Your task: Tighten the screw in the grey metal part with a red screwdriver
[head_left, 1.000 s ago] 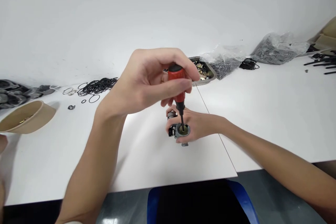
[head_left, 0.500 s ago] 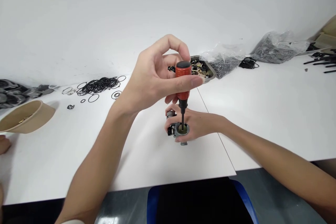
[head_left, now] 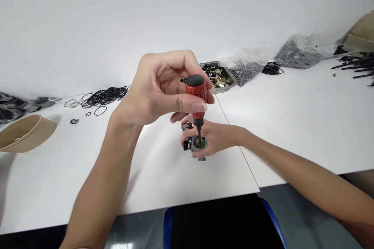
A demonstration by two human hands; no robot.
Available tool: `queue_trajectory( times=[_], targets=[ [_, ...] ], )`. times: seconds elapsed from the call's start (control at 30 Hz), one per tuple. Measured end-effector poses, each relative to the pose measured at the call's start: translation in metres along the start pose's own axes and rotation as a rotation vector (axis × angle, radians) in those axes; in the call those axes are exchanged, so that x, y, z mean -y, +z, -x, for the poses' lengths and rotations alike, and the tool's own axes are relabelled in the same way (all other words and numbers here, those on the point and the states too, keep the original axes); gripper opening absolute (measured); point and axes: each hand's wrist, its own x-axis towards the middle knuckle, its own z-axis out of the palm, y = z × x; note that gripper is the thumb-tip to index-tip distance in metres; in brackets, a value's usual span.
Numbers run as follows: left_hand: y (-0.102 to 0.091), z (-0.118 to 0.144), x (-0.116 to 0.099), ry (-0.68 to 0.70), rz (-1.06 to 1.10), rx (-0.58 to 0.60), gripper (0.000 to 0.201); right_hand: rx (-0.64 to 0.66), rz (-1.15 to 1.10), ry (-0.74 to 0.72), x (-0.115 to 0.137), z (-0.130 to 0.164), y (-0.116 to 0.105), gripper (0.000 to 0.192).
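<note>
While left hand (head_left: 159, 87) turns screwdriver (head_left: 197, 97) | metal tray (head_left: 230, 85): small parts

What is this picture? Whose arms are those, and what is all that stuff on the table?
The camera sits on a person's head and looks down, so the two arms are that person's own. No machine is here, only bare hands.

The left hand pinches a small screwdriver with a red handle, standing upright. Its tip goes down into a little grey metal part. The right hand wraps around that part and holds it on the white table.

Further back lie a heap of thin black rubber rings, a metal tray of small bits, and clear plastic bags of dark pieces. At the left edge is a tan paper bowl. The blue thing at the bottom looks like a chair.
</note>
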Motion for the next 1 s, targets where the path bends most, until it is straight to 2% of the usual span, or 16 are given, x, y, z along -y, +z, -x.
queue_trajectory(
  times=[0.27,0.4,0.5,0.57,0.73,1.0],
  targets=[
    [-0.008,0.003,-0.006,-0.002,-0.020,0.116,0.020,0.010,0.002,0.028,0.002,0.001,-0.001,0.032],
    [-0.006,0.001,-0.006,-0.048,-0.025,0.092,0.015,0.024,0.016,0.012,0.003,0.001,-0.003,0.031],
    [-0.002,-0.001,-0.003,-0.009,-0.007,0.071,0.009,0.028,0.024,0.014,0.003,0.000,-0.003,0.032],
    [0.001,-0.003,-0.001,0.012,0.006,0.049,0.013,0.011,0.025,0.010,0.002,0.000,-0.003,0.032],
    [0.003,-0.005,0.007,-0.057,0.084,-0.039,0.026,-0.016,0.008,-0.012,0.000,-0.001,-0.001,0.030],
    [0.002,-0.007,0.013,-0.044,0.100,-0.038,0.032,-0.004,-0.004,0.011,-0.002,0.001,0.000,0.034]
  ],
)
